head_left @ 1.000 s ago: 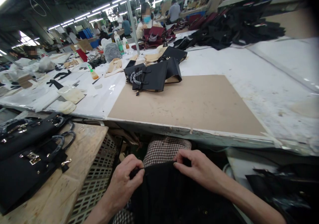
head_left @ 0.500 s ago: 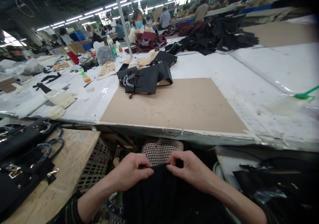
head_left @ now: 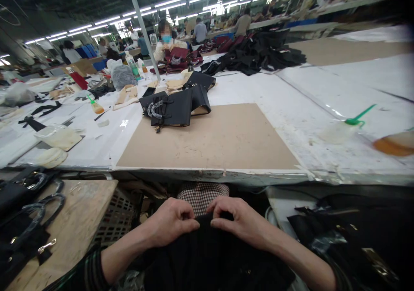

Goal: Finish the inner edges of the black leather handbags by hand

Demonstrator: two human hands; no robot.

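On my lap lies a large piece of black cloth [head_left: 210, 256], its folds hard to make out in the dark. My left hand [head_left: 173, 222] pinches its upper edge between thumb and fingers. A short way to the right, my right hand [head_left: 237, 222] grips the same edge in a like pinch. Checked cloth [head_left: 203, 195] shows just beyond both hands, under the table edge. Farther off, a black handbag [head_left: 174, 107] with wrapped handles lies on a brown board [head_left: 207, 140].
Black handbags fill a wooden board [head_left: 87, 204] at left and the stand at right [head_left: 362, 239]. The white table [head_left: 271, 88] bears a heap of black pieces [head_left: 255, 51], maroon bags [head_left: 177, 60] and glue bottles [head_left: 97, 107]. A masked person [head_left: 166, 45] sits across.
My view has swung to the right, so the table things sit farther left and an amber bottle shows at right. Both hands keep their pinch on the black cloth, slightly closer together.
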